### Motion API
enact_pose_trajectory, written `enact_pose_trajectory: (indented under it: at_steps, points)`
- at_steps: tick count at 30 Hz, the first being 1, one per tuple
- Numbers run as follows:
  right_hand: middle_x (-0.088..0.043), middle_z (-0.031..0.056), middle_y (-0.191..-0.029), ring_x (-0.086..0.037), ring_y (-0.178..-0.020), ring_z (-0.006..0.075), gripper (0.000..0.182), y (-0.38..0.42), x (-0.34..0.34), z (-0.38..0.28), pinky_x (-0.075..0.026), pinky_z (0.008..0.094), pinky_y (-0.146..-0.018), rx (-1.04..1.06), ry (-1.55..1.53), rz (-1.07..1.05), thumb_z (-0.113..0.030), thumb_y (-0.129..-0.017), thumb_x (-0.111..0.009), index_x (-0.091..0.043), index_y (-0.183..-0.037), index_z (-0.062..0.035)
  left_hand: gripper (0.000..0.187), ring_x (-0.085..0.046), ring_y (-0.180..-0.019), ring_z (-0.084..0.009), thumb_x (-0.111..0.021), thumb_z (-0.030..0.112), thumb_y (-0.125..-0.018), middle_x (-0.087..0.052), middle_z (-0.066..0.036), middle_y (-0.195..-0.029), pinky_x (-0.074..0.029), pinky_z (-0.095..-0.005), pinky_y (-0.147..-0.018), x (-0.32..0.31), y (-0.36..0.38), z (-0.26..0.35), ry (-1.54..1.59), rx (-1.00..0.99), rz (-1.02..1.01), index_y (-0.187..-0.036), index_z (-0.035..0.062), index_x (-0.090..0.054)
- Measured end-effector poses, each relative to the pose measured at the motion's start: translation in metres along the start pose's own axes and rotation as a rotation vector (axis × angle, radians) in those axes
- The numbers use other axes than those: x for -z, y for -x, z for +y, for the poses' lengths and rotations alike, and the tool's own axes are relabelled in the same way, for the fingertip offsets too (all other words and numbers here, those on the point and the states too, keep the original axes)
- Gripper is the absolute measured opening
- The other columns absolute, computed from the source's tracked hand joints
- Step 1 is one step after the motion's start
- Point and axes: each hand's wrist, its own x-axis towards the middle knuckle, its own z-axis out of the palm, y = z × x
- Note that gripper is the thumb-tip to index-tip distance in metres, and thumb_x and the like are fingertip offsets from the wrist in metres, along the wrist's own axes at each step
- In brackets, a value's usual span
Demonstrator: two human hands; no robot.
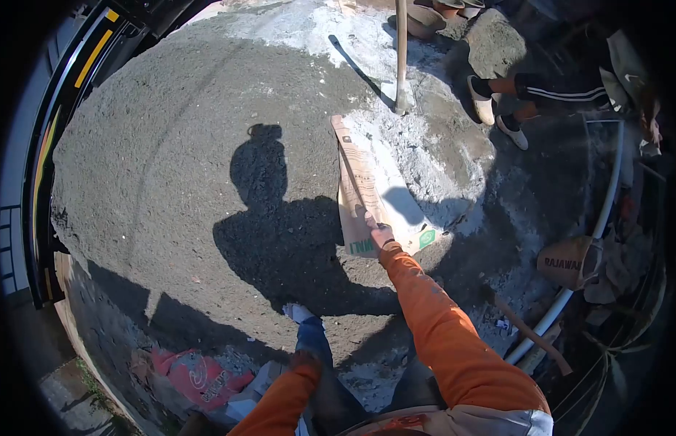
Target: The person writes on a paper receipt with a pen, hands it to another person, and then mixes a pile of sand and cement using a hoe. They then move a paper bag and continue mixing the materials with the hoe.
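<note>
My right hand (381, 234), in an orange sleeve, is closed on the near end of a brown paper sack (358, 178). The sack lies flattened on the grey heap, with green lettering at its near end and white powder along its right side. My left hand (306, 359) is low, beside my left knee. It lies in shadow and its fingers are hidden.
A wooden-handled tool (401, 58) stands in the white powder (418, 145). Another person's legs (527, 94) are at the upper right. A bucket (564, 263), a white pipe (547, 320) and a red sack (200, 379) lie around the heap (156, 160).
</note>
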Motion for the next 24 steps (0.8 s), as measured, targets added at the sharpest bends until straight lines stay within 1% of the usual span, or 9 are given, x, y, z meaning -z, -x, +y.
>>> enact_pose_trajectory:
  at_steps: [6, 7, 9, 10, 15, 18, 20, 21, 24]
  points:
    - [-0.058, 0.0250, -0.102, -0.055, -0.101, 0.0330, 0.052, -0.024, -0.004, -0.102, -0.042, 0.0380, -0.086, 0.184, 0.226, -0.061, -0.048, -0.077, -0.054, -0.063, -0.098, -0.0007, 0.048, -0.055, -0.097, -0.0341, -0.055, 0.038, -0.075, -0.058, -0.021, -0.101, -0.042, -0.0410, -0.088, 0.018, 0.037, -0.004, 0.104, 0.030, 0.172, -0.105, 0.0003, -0.055]
    - [-0.058, 0.0235, -0.101, -0.055, -0.100, 0.0330, 0.045, 0.012, 0.015, -0.122, -0.042, 0.0388, -0.086, 0.193, 0.299, -0.018, -0.043, -0.079, -0.049, -0.063, -0.098, -0.0038, 0.029, -0.058, -0.092, -0.0243, -0.059, 0.026, -0.077, -0.060, -0.013, -0.097, -0.045, -0.0369, -0.081, 0.010, 0.027, -0.010, 0.190, 0.197, 0.153, -0.101, 0.0104, -0.059]
    - [-0.060, 0.0207, -0.100, -0.056, -0.099, 0.0329, 0.035, 0.066, 0.063, -0.140, -0.043, 0.0405, -0.086, 0.208, 0.448, 0.092, -0.032, -0.082, -0.041, -0.063, -0.098, -0.0099, 0.039, -0.055, -0.097, -0.0328, -0.064, 0.028, -0.070, -0.058, -0.018, -0.102, -0.043, -0.0403, -0.086, 0.064, 0.077, 0.009, 0.531, 0.262, 0.320, -0.103, 0.0072, -0.059]
    - [-0.060, 0.0218, -0.094, -0.057, -0.094, 0.0361, 0.035, 0.035, 0.057, -0.096, -0.044, 0.0419, -0.083, 0.469, 0.720, 0.116, -0.029, -0.080, -0.038, -0.063, -0.090, -0.0073, 0.039, -0.055, -0.097, -0.0335, -0.063, 0.028, -0.071, -0.058, -0.019, -0.103, -0.043, -0.0399, -0.087, 0.062, 0.104, 0.004, 0.588, 0.302, 0.422, -0.103, 0.0060, -0.058]
    - [-0.059, 0.0278, -0.087, -0.056, -0.091, 0.0403, 0.036, 0.143, 0.170, -0.108, -0.046, 0.0431, -0.077, 0.326, 0.302, 0.183, -0.026, -0.076, -0.044, -0.061, -0.085, 0.0033, 0.035, -0.055, -0.099, -0.0344, -0.057, 0.023, -0.072, -0.058, -0.021, -0.103, -0.043, -0.0392, -0.086, 0.043, 0.108, -0.039, 0.541, 0.430, 0.298, -0.099, 0.0005, -0.058]
    - [-0.058, 0.0278, -0.093, -0.054, -0.095, 0.0400, 0.053, 0.135, 0.234, -0.077, -0.043, 0.0426, -0.082, 0.228, 0.325, 0.204, -0.044, -0.086, -0.041, -0.058, -0.098, 0.0043, 0.031, -0.053, -0.104, -0.0332, -0.040, 0.018, -0.085, -0.056, -0.018, -0.110, -0.041, -0.0392, -0.090, 0.074, 0.107, -0.039, -0.267, 0.072, -0.036, -0.103, 0.0030, -0.060]
    - [-0.058, 0.0273, -0.092, -0.054, -0.095, 0.0395, 0.052, 0.133, 0.279, -0.033, -0.043, 0.0418, -0.082, 0.389, 0.299, 0.355, -0.043, -0.086, -0.040, -0.059, -0.097, 0.0043, 0.031, -0.054, -0.102, -0.0336, -0.045, 0.021, -0.082, -0.057, -0.020, -0.107, -0.043, -0.0385, -0.087, 0.058, 0.082, -0.043, -0.295, -0.044, 0.111, -0.102, 0.0035, -0.060]
    - [-0.058, 0.0268, -0.093, -0.055, -0.093, 0.0394, 0.051, 0.120, 0.303, -0.007, -0.044, 0.0425, -0.079, 0.177, 0.342, 0.223, -0.043, -0.087, -0.040, -0.058, -0.099, 0.0028, 0.033, -0.058, -0.095, -0.0327, -0.052, 0.024, -0.076, -0.061, -0.020, -0.096, -0.045, -0.0376, -0.081, 0.072, 0.100, -0.016, 0.560, 0.295, 0.226, -0.098, 0.0013, -0.060]
    - [-0.060, 0.0227, -0.095, -0.057, -0.091, 0.0365, 0.051, 0.183, 0.368, 0.050, -0.045, 0.0440, -0.077, 0.206, 0.402, 0.413, -0.046, -0.086, -0.039, -0.061, -0.094, -0.0009, 0.026, -0.062, -0.072, -0.0240, -0.053, 0.024, -0.075, -0.063, -0.018, -0.077, -0.047, -0.0358, -0.067, 0.071, 0.081, 0.008, 0.563, 0.066, 0.423, -0.085, 0.0028, -0.064]
